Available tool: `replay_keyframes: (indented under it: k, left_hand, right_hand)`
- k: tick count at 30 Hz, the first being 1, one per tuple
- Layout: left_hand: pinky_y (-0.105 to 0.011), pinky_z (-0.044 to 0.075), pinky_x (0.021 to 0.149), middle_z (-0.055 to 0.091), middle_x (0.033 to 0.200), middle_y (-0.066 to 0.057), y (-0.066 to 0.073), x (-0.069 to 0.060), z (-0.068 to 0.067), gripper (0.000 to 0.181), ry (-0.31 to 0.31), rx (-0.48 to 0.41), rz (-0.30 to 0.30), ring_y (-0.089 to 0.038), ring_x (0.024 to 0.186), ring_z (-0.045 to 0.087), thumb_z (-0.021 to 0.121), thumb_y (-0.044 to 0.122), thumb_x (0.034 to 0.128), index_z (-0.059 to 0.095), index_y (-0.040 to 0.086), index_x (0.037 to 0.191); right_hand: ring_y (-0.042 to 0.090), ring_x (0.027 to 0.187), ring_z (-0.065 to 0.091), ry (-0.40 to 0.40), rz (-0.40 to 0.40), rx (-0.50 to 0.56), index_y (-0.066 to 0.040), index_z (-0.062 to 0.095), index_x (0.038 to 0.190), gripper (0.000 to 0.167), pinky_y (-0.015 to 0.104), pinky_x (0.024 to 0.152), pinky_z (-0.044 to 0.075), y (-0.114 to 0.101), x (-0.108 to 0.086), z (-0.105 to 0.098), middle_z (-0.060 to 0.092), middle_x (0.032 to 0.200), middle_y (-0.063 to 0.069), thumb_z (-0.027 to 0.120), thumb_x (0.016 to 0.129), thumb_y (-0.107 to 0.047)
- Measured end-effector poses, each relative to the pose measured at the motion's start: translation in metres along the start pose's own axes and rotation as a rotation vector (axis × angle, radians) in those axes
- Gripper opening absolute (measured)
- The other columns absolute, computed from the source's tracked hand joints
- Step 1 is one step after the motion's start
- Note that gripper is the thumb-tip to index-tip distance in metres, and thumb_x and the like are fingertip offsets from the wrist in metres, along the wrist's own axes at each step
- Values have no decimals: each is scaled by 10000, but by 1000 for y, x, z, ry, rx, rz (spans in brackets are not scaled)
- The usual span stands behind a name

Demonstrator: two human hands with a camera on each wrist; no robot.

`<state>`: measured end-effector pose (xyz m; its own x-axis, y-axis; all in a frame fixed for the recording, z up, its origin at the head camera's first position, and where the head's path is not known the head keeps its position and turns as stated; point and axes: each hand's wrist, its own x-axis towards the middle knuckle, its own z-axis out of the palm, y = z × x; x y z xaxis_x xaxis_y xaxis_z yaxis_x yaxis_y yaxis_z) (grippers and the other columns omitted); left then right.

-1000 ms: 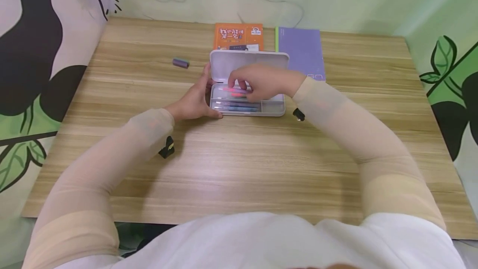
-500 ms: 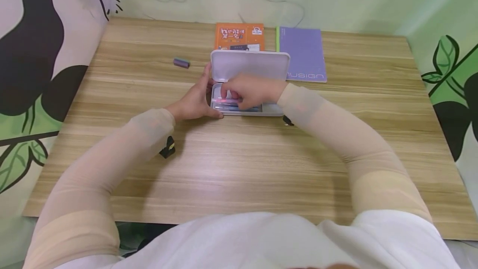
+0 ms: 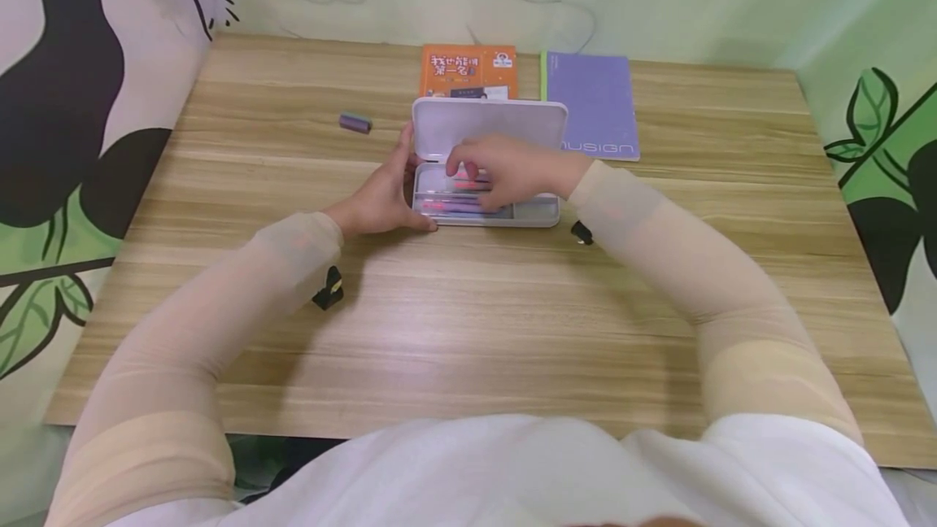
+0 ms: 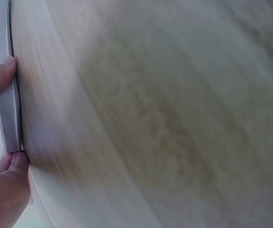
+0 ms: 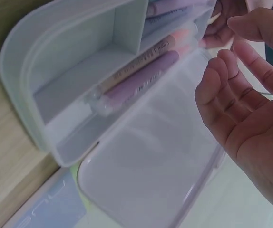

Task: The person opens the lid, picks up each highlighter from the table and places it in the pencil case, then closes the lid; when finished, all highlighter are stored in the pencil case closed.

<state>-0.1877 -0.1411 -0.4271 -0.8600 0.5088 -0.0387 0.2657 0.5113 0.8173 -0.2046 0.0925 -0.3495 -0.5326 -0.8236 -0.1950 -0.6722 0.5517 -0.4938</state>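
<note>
A white pencil case stands with its lid raised. My left hand grips its left end, thumb at the front corner; in the left wrist view fingertips press its edge. My right hand hovers over the case with loosely bent fingers. In the right wrist view my thumb and fingers stand apart with nothing between them. An orange pen and a purple pen lie side by side in the rear compartment. A pink-and-purple pen lies among others in the front compartment.
Behind the case are an orange book and a purple notebook. A small dark cylinder lies to the left on the wooden table. Painted walls border the table's back and sides.
My right hand has moved left and toward me, then back right. A pink-and-purple pen that was under it in the rear compartment now lies in the front one. My left hand has stayed put.
</note>
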Motion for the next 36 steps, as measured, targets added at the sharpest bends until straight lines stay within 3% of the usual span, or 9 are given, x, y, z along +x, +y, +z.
replay_keyframes:
  k: [18,28,36]
  left_hand:
    - [-360,319,1169,459,1262,-149,-1,0,1,1461,-2,-22,7,-254,1216,483,919,90,600,-199,280,1519]
    - [-356,323,1166,462,1262,-147,-3,0,2,1461,1,-8,13,-250,1212,484,920,112,605,-209,272,1518]
    - [-361,327,1163,461,1278,-148,-2,0,2,1471,4,11,11,-257,1231,480,928,123,592,-205,247,1522]
  right_hand:
    - [324,744,543,177,42,92,-34,556,1219,461,326,673,463,34,-66,-2,563,990,159,666,773,-2]
    - [230,722,533,263,95,97,1,573,1187,464,330,673,474,49,-99,0,581,965,160,715,746,29]
    - [265,783,529,326,122,183,-8,566,1214,484,350,684,481,63,-120,-2,575,1010,184,704,752,37]
